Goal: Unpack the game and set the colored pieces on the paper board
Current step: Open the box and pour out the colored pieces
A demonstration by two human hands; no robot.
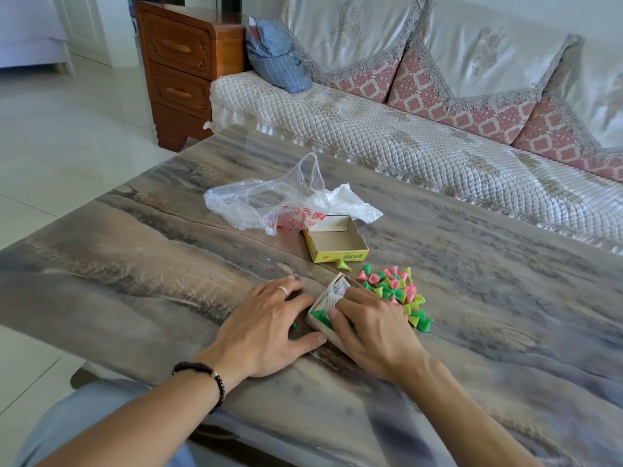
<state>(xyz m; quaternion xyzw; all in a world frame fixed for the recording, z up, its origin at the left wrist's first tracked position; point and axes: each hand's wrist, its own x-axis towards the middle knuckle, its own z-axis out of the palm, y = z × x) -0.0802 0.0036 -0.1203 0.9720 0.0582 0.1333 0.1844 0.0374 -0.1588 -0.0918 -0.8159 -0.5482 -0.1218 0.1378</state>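
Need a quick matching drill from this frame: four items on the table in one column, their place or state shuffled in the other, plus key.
Items:
1. yellow cardboard box tray
2. clear plastic bag
3. pile of pink, green and yellow plastic cones
4. lone yellow-green cone

States:
A. heaped right of the right hand
B. crumpled, farthest back
C. open, nothing visible inside
D. lying just in front of the tray

Pairs: 1-C, 2-B, 3-A, 4-D

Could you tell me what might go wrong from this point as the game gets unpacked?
The tilted box tray still holds green pieces and folded paper; if the right hand pulls the paper out quickly, those pieces could scatter. One green piece already lies beside the left hand and may be swept off. The loose pile of pieces sits beside the right hand and could be knocked across the table.
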